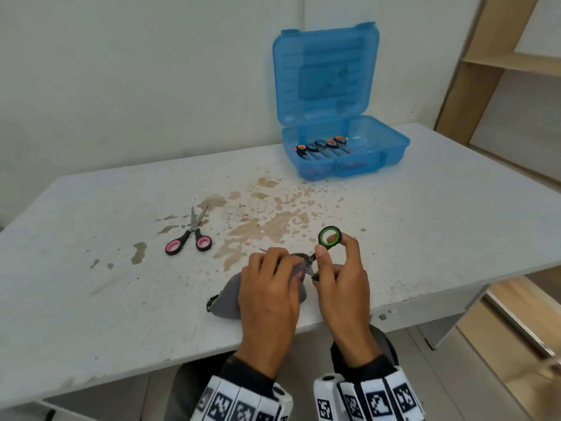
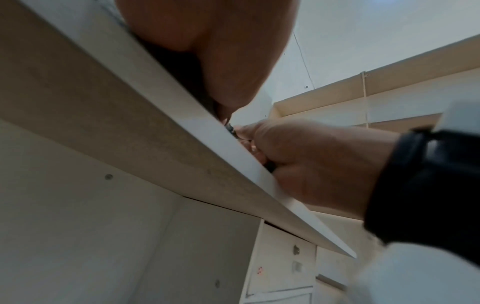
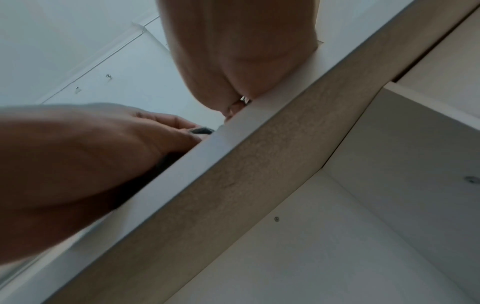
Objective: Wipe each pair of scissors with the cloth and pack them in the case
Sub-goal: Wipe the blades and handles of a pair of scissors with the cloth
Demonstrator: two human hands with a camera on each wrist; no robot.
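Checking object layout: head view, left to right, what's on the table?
pink-handled scissors → grey cloth under left hand → green-handled scissors in right hand → open blue case.

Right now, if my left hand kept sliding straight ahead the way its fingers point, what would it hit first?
Probably the right hand: the left hand, gripping the grey cloth around the blades, points toward the green-handled scissors held there. Depth is uncertain.

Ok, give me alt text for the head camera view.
Two hands wipe green-handled scissors with a grey cloth at the table edge. Pink-handled scissors lie to the left; an open blue case behind holds more scissors.
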